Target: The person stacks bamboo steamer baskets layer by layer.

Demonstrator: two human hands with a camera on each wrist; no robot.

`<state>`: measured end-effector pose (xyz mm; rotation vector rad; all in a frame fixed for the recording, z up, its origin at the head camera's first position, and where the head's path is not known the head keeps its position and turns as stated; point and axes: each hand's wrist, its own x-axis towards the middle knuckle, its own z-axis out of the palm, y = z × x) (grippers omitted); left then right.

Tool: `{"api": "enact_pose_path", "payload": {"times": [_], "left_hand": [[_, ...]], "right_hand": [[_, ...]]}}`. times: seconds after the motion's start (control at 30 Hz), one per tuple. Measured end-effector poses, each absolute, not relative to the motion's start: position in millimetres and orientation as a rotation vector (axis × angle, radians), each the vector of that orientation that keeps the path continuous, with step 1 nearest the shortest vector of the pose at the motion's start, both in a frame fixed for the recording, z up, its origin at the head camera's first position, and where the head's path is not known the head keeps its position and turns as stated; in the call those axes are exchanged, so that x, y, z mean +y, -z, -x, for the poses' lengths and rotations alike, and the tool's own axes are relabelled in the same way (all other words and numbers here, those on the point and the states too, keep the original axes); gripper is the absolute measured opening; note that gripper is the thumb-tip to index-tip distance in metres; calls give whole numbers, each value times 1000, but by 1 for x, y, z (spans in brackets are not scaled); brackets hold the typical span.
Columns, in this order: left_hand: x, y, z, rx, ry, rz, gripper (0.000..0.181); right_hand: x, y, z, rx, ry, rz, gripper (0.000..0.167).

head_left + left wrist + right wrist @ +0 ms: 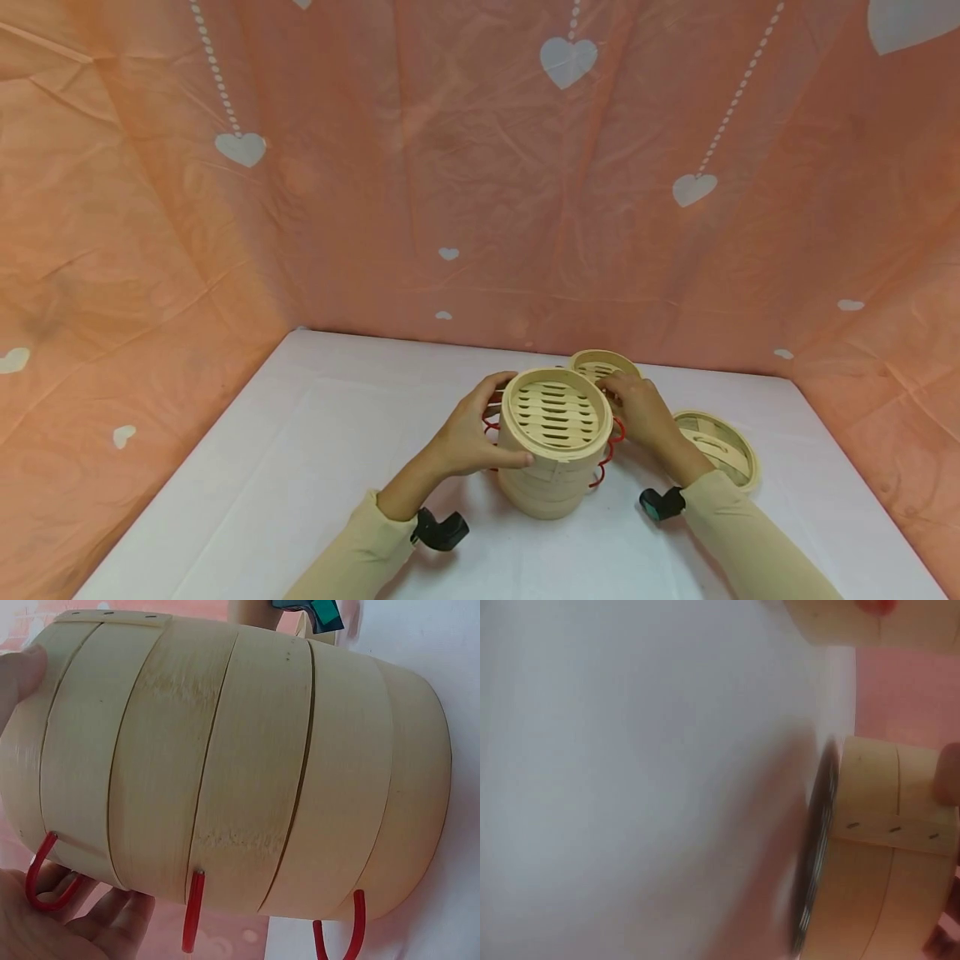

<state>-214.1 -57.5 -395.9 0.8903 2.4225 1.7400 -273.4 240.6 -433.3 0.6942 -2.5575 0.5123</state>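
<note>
A stack of round bamboo steamer baskets with red side handles stands upright at the middle of the table, its slatted top tier facing up. My left hand grips the upper part of the stack, the thumb in front and the fingers round the far left side. In the left wrist view, the stack's pale wall fills most of the picture. Behind the stack is another bamboo steamer basket. My right hand holds it by its near right side; in the right wrist view, thumb and fingers are against its wall.
The round bamboo lid, with a strip handle on top, lies to the right under my right forearm. White cloth covers the table. A pink-orange curtain with white hearts encloses the back and sides.
</note>
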Motion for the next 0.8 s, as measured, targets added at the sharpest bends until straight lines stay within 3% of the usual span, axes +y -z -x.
{"api": "enact_pose_path", "payload": {"times": [0.3,0.8], "left_hand": [[-57,396,215,2415,-1753,-881,98],[-59,398,216,2428,-1755,-957,96]], "right_hand": [[242,429,273,-2491,-521,-727,27],[246,412,268,-2363,-522,-754,25]]}}
